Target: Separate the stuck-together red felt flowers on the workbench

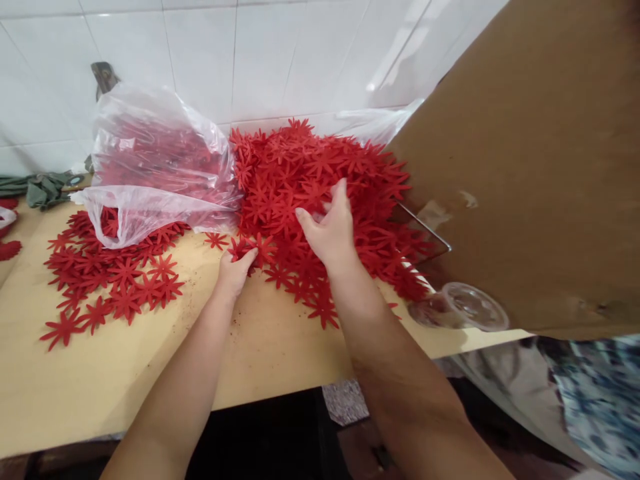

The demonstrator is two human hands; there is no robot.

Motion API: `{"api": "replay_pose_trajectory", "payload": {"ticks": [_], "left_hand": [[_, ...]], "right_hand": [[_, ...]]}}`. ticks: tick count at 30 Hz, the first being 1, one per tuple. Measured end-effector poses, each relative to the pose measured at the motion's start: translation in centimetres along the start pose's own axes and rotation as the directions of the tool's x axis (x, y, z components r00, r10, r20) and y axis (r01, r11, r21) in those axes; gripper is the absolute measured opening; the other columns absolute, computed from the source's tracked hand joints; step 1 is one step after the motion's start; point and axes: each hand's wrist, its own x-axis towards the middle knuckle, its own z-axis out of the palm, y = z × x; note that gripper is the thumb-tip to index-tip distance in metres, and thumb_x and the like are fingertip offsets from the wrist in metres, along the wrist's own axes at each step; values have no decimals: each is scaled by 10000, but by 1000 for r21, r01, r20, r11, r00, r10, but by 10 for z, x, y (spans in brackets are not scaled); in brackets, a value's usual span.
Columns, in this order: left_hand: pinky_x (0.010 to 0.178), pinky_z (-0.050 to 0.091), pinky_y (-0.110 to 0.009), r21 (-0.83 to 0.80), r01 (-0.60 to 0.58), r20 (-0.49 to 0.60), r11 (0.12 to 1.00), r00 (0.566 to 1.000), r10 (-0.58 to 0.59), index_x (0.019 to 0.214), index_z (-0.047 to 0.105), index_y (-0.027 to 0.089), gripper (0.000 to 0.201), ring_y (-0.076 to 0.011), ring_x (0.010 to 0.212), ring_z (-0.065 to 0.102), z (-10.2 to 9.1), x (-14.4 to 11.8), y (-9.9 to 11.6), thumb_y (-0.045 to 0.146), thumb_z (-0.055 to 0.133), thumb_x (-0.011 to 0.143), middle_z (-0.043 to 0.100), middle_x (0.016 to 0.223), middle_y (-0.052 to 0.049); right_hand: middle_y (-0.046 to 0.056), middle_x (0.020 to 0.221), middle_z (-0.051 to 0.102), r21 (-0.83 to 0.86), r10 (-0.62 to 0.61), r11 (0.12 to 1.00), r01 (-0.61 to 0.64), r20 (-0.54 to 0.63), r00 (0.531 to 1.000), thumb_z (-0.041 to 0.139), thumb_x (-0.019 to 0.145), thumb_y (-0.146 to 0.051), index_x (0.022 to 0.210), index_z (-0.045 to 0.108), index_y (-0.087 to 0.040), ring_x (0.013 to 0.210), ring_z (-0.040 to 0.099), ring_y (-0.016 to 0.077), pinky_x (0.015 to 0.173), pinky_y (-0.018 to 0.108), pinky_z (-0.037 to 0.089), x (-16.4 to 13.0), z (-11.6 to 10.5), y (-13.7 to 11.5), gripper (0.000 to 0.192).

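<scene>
Close to the front of a large heap of red flower-shaped cutouts (280, 180), my left hand (236, 270) pinches a few red flower cutouts (263, 248) between thumb and fingers. My right hand (331, 230) hovers over or lightly touches the heap, its thumb and fingers spread apart and slightly blurred. I see nothing held in it. To the left, a clear plastic bag (165, 153) full of the same red cutouts rests against the wall, its mouth open toward me. More cutouts (125, 277) lie spread in front of the bag.
The pale wooden table (270, 360) has its front edge near me. A big brown cardboard sheet (530, 167) leans at the right, with round clear plastic containers (475, 307) by its foot. White tiles (200, 53) form the back wall. Dark green cloth (45, 190) lies far left.
</scene>
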Motion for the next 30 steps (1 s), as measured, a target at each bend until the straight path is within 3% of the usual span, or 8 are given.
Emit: {"api": "replay_pose_trajectory", "payload": {"ticks": [4, 9, 11, 15, 18, 24, 27, 30], "left_hand": [[788, 459, -329, -13, 22, 12, 1000, 1000, -22, 692, 628, 152, 257, -136, 690, 589, 0, -1, 1, 297, 742, 512, 642, 661, -1], [805, 446, -318, -28, -27, 16, 999, 999, 27, 724, 635, 156, 257, -137, 718, 589, -1, -1, 2, 320, 725, 548, 639, 666, 1], [815, 437, -307, -12, -65, 14, 998, 998, 65, 724, 637, 157, 244, -136, 737, 589, -3, 0, 0, 330, 714, 569, 635, 665, 3], [770, 438, -280, -11, -73, -6, 997, 997, 73, 735, 644, 157, 245, -113, 691, 572, -3, 0, -2, 356, 695, 601, 643, 700, 1], [702, 437, -263, -9, -36, -4, 999, 999, 36, 738, 647, 155, 278, -101, 639, 555, -2, -3, 0, 402, 680, 615, 634, 681, -3], [691, 444, -259, -64, 19, 82, 998, 997, -14, 738, 635, 162, 326, -92, 618, 550, 3, -11, 9, 376, 748, 520, 611, 637, 21], [741, 447, -266, -75, 19, 118, 997, 993, -9, 710, 633, 156, 312, -94, 656, 564, 5, -12, 11, 335, 764, 490, 631, 682, 15], [764, 447, -286, -70, 13, 52, 997, 999, -9, 702, 636, 154, 285, -107, 672, 573, 3, -10, 9, 319, 754, 502, 631, 669, 12]], "right_hand": [[184, 1336, 350, -173, -139, 976, 130, -46, 989, 465, 792, -439, 1276, 388, -142, 1247, 350, 284, 982, 490, 341, -19, -7, -25, 573], [117, 1032, 613, -6, -123, 992, 126, 190, 974, 542, 755, -411, 937, 622, -181, 1022, 525, 234, 934, 439, 381, -51, 7, -50, 305], [90, 883, 643, 75, -77, 996, 57, 298, 951, 554, 745, -387, 829, 627, -180, 893, 556, 211, 859, 403, 417, -56, 14, -49, 235], [25, 661, 589, 226, 107, 949, -220, 424, 899, 508, 756, -355, 761, 581, -173, 601, 516, 138, 594, 287, 422, -58, 21, -38, 196], [-10, 585, 540, 250, 174, 923, -292, 404, 898, 497, 759, -376, 731, 550, -179, 522, 460, 109, 539, 256, 370, -58, 23, -31, 206], [-42, 463, 368, 179, 176, 951, -251, 354, 919, 396, 814, -464, 521, 392, -198, 462, 326, 85, 496, 249, 279, -62, 24, -36, 395], [-12, 506, 419, 117, 93, 984, -137, 324, 941, 374, 829, -444, 521, 395, -202, 511, 376, 110, 543, 269, 314, -63, 23, -42, 392], [43, 636, 534, 66, 31, 997, -50, 264, 964, 354, 840, -412, 611, 471, -201, 634, 469, 155, 657, 306, 378, -63, 23, -46, 333]]}}
